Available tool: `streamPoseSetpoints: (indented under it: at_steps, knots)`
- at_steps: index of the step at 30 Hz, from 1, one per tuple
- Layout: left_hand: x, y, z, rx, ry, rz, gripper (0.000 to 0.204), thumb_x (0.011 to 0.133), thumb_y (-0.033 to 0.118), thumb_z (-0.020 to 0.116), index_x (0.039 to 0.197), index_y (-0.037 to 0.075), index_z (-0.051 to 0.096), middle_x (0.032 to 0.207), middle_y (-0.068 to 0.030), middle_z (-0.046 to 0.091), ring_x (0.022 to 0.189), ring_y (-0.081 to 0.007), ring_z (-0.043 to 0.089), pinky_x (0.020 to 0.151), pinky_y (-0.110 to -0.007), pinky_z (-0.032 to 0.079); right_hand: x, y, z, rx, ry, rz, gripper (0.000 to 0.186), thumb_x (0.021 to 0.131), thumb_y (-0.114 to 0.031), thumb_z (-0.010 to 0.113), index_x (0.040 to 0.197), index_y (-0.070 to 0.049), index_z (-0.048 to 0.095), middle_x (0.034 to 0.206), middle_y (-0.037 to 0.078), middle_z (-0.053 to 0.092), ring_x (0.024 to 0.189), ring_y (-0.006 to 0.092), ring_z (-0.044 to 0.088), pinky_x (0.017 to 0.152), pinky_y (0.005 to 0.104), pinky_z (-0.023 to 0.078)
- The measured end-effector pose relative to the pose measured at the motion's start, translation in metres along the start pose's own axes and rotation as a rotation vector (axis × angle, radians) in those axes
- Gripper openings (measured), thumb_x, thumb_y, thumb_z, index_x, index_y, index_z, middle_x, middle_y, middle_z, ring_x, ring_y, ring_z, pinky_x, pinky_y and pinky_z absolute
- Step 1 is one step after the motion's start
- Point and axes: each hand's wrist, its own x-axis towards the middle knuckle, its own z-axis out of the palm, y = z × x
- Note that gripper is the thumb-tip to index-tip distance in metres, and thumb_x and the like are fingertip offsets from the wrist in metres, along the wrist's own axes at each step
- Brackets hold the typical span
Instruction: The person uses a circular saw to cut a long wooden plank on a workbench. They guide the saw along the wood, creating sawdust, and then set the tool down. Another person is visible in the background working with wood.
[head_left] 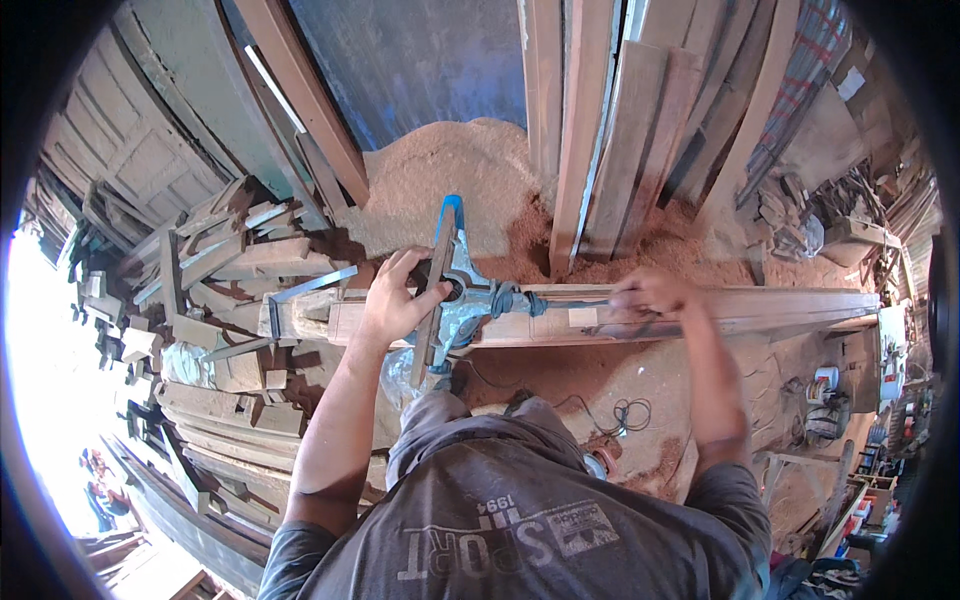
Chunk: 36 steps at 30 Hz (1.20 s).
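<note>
My left hand (400,298) is wrapped around a dark flat strip on a light-blue metal tool (462,315), which has a blue upper end and dark material wound round its side arm. The tool lies across a long wooden board (740,310) on a makeshift bench. At right, my right hand (650,295) is closed on a thin dark rod or cord (575,304) running from that side arm; its fingers are slightly blurred. A metal bar (312,285) sits at the board's left end.
Upright planks (630,150) lean beyond the bench, beside heaped sawdust (440,170). Stacked offcuts (230,380) crowd the left. A coiled cable (630,415) lies on the floor below the board. Containers (830,385) stand at right. A small, unclear figure of a person (105,485) shows at lower left.
</note>
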Motion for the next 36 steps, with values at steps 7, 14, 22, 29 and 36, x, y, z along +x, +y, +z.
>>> streamPoseSetpoints:
  at_steps: [7, 14, 22, 29, 36]
  knots:
    - [0.000, -0.002, 0.003, 0.022, -0.003, -0.098, 0.058, 0.086, 0.038, 0.084, 0.131, 0.004, 0.070, 0.130, -0.0200, 0.070, 0.123, -0.0374, 0.066, 0.095, -0.043, 0.058, -0.057, 0.099, -0.073, -0.023, 0.205, 0.270, 0.039, 0.104, -0.042, 0.075, 0.123, -0.009, 0.081, 0.110, 0.000, 0.076, 0.078, 0.0083, 0.059, 0.067, 0.0284, 0.046]
    - [-0.003, -0.011, -0.009, -0.041, 0.047, -0.262, 0.066, 0.087, 0.041, 0.083, 0.138, 0.003, 0.067, 0.132, -0.0200, 0.068, 0.123, -0.0373, 0.065, 0.096, -0.043, 0.058, -0.275, 0.281, -0.123, 0.803, 1.105, 0.216, 0.049, 0.103, -0.046, 0.072, 0.136, -0.010, 0.072, 0.123, 0.004, 0.074, 0.090, 0.0153, 0.068, 0.069, 0.0323, 0.053]
    - [0.002, -0.002, 0.005, 0.101, 0.002, -0.121, 0.062, 0.087, 0.041, 0.084, 0.134, 0.003, 0.067, 0.131, -0.0191, 0.067, 0.125, -0.0391, 0.064, 0.099, -0.044, 0.057, -0.288, 0.350, -0.134, 0.280, 1.459, 0.425, 0.033, 0.103, -0.037, 0.069, 0.116, -0.010, 0.082, 0.092, 0.004, 0.079, 0.083, 0.0301, 0.076, 0.076, 0.0459, 0.060]
    - [0.006, 0.000, 0.001, 0.063, -0.006, -0.100, 0.061, 0.087, 0.037, 0.085, 0.134, 0.003, 0.068, 0.130, -0.0198, 0.067, 0.125, -0.0384, 0.064, 0.095, -0.043, 0.061, -0.016, 0.189, -0.025, -0.637, 1.129, 0.225, 0.070, 0.107, -0.060, 0.051, 0.138, 0.000, 0.067, 0.133, 0.027, 0.070, 0.126, 0.0432, 0.066, 0.106, 0.0512, 0.051]
    - [-0.009, -0.002, 0.002, 0.010, -0.034, -0.182, 0.067, 0.081, 0.050, 0.085, 0.131, 0.007, 0.072, 0.127, -0.0193, 0.070, 0.124, -0.0409, 0.064, 0.108, -0.050, 0.050, 0.129, 0.002, 0.113, 1.391, -0.147, -0.147, 0.066, 0.106, -0.064, 0.059, 0.128, -0.004, 0.070, 0.110, 0.010, 0.076, 0.105, 0.0293, 0.067, 0.096, 0.0428, 0.054]
